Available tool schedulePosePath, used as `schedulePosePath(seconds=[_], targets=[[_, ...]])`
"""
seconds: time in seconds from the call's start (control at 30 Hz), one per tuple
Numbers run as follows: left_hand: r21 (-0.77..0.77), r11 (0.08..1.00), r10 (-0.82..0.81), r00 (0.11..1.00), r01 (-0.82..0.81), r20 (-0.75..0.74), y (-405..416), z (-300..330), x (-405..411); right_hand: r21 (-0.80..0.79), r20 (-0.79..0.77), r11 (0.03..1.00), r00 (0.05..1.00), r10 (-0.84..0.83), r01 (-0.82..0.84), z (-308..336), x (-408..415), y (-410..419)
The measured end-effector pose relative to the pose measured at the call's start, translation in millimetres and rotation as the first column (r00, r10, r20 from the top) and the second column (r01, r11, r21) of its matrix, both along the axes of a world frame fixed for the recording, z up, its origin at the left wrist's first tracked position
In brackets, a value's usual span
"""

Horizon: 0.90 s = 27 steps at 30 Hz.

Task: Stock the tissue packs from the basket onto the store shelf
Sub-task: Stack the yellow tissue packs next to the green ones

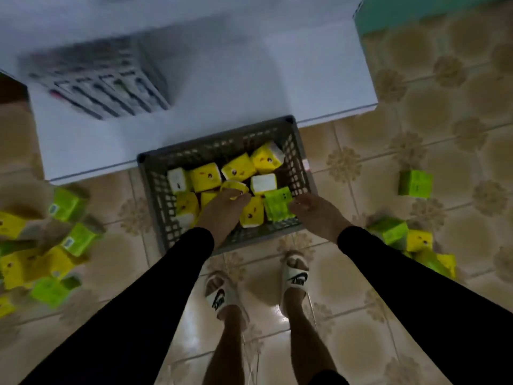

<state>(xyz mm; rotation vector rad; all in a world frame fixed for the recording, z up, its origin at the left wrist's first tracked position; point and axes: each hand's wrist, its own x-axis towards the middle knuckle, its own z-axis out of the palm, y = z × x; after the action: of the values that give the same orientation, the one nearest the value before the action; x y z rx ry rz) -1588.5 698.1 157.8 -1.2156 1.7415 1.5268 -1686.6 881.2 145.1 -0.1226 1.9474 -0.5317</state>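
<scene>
Both hands down in basket (155, 173); left hand (222, 209) fingers on a yellow pack (234, 187), right hand (313, 209) touching green pack (279, 202), grip unclear in blur; loose hold risks drops among packs on the floor (361, 168)

The basket (301, 165) under both hands is grey with a lattice of slots. Beyond the left hand (222, 209), the tissue packs (206, 177) are bright yellow with small dark marks. A lime-green pack (277, 202) touches the right hand (316, 211). The sleeves (155, 295) are black; the floor tiles (416, 112) are beige with brown rosettes.
</scene>
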Motion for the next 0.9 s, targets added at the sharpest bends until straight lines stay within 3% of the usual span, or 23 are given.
schedulePosePath(seconds=[0.13, 0.27, 0.37, 0.5, 0.7, 0.9], targets=[[0.029, 0.999, -0.049, 0.987, 0.045, 0.150, 30, -158, 8, 0.079, 0.012, 0.991, 0.994, -0.105, 0.104, -153, -9, -2], [-0.033, 0.994, -0.099, 0.982, 0.106, 0.160, 50, -270, -6, 0.067, -0.037, 0.987, 0.989, -0.142, 0.144, -260, -20, -10], [0.034, 0.998, -0.063, 0.989, 0.059, 0.136, 67, -319, -28, 0.124, -0.033, 0.974, 0.982, -0.185, 0.187, -316, -27, -12], [0.238, 0.956, 0.153, 0.984, -0.171, 0.095, 89, -346, -46, 0.155, 0.016, 0.966, 0.977, -0.212, 0.207, -351, -32, -8], [0.282, 0.913, 0.273, 0.955, -0.295, 0.116, 74, -292, -44, 0.072, -0.073, 0.940, 0.941, -0.330, 0.334, -293, -24, -15], [0.172, 0.954, 0.256, 0.966, -0.245, -0.041, 19, -146, -46, -0.274, -0.218, 0.902, 0.892, -0.396, 0.333, -129, -17, -35]])
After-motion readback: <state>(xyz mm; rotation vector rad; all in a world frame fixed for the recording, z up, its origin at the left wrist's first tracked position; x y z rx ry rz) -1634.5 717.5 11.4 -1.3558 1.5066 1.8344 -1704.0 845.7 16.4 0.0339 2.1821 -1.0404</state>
